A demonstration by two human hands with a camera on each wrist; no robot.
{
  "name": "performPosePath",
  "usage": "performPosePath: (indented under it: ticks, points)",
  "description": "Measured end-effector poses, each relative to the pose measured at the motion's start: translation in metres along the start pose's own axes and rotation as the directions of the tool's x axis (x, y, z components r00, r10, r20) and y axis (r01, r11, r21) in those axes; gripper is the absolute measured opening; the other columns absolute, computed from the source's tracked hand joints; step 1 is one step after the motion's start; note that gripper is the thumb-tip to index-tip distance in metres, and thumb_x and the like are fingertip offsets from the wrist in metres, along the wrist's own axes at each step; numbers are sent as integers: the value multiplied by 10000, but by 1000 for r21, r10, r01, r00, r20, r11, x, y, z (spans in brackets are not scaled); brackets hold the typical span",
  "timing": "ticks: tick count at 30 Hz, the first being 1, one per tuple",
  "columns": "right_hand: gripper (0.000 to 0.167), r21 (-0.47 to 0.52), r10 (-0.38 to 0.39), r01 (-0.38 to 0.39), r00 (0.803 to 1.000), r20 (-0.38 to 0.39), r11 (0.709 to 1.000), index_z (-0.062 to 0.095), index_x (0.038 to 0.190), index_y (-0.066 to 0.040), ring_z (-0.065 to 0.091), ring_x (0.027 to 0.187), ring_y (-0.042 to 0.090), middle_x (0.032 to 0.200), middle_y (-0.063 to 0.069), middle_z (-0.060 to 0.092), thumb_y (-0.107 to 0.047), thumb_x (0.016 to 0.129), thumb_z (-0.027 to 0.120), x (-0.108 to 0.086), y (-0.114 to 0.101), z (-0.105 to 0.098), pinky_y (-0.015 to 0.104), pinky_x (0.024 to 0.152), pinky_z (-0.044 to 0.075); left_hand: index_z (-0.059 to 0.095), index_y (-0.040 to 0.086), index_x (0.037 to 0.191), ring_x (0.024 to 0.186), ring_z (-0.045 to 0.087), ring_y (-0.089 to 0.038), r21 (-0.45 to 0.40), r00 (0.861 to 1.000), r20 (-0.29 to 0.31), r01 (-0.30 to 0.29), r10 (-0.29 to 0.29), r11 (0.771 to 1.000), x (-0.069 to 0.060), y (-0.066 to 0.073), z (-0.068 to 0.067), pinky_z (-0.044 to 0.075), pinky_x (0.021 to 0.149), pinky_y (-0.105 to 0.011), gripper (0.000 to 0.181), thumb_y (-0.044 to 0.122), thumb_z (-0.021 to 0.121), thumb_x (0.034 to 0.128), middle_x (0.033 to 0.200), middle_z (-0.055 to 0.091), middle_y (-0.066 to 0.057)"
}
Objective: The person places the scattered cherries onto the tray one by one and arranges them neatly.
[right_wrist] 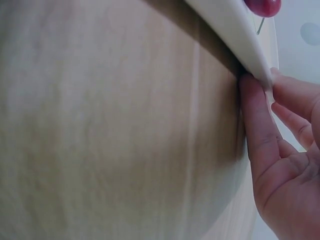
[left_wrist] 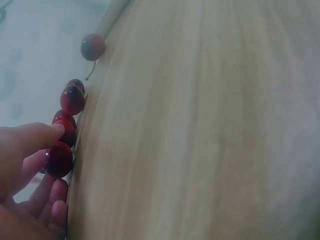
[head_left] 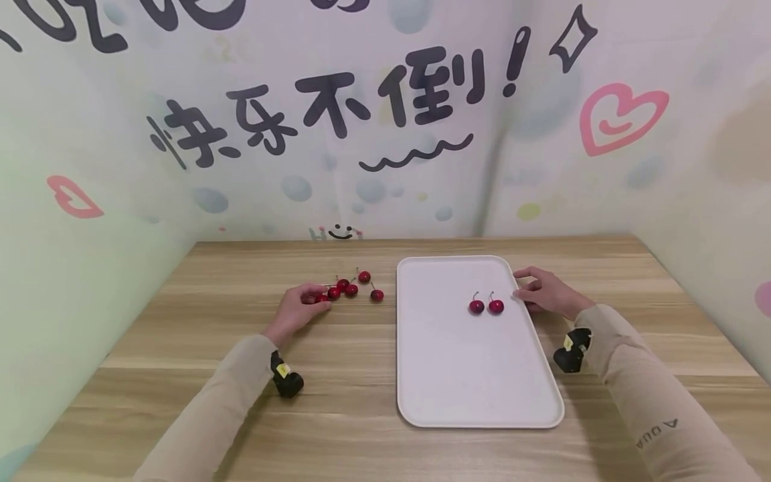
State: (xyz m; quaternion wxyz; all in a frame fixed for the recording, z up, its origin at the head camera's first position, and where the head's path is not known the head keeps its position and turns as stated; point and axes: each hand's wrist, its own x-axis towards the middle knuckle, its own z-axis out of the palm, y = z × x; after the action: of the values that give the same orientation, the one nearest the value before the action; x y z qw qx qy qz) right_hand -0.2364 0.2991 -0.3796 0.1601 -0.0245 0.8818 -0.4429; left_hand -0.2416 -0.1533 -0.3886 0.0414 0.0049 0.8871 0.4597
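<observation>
In the head view my left hand (head_left: 299,308) is at the left end of a cluster of red cherries (head_left: 343,284) on the table. Its thumb and fingers close around the nearest cherry (left_wrist: 58,160), which shows between them in the left wrist view. A white rectangular tray (head_left: 470,375) lies to the right, with two stemmed cherries (head_left: 486,306) side by side on it. At the tray's right edge, my right hand (head_left: 549,294) pinches the rim (right_wrist: 250,55) between thumb and fingers.
One cherry (head_left: 377,295) lies between the cluster and the tray's left rim, another (head_left: 364,276) farther back. The wooden table (head_left: 337,415) meets a printed wall covering (head_left: 373,194) at the back and sides. Both wrists carry black cameras (head_left: 288,379).
</observation>
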Motion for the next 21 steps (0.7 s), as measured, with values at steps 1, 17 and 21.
performPosePath:
  ticks: [1,17,21]
  points:
    - [521,-1,3,-3,1000,-1,1000,281,1301,51,574,835,233,993,233,510,-115,882,541,0,0,0,381,770,475,564,33,1136,979,487,-265,4,1000,3,2,-2,1000,0,0,0,395,856,-387,360,123,651,798,1133,547,-155]
    - [514,1,1,-1,1000,-3,1000,283,1304,51,571,833,231,993,236,509,-110,885,535,0,1,0,376,764,479,518,41,1182,1057,455,-290,57,997,49,60,-63,997,7,7,8,361,904,-425,462,197,670,775,1186,504,-157]
    - [518,-1,6,-6,1000,-1,1000,284,1305,44,569,833,229,988,227,507,-121,885,538,-1,0,0,375,766,479,519,32,1168,1027,464,-283,68,997,41,67,-70,995,7,7,11,371,890,-415,444,202,660,783,1146,516,-159]
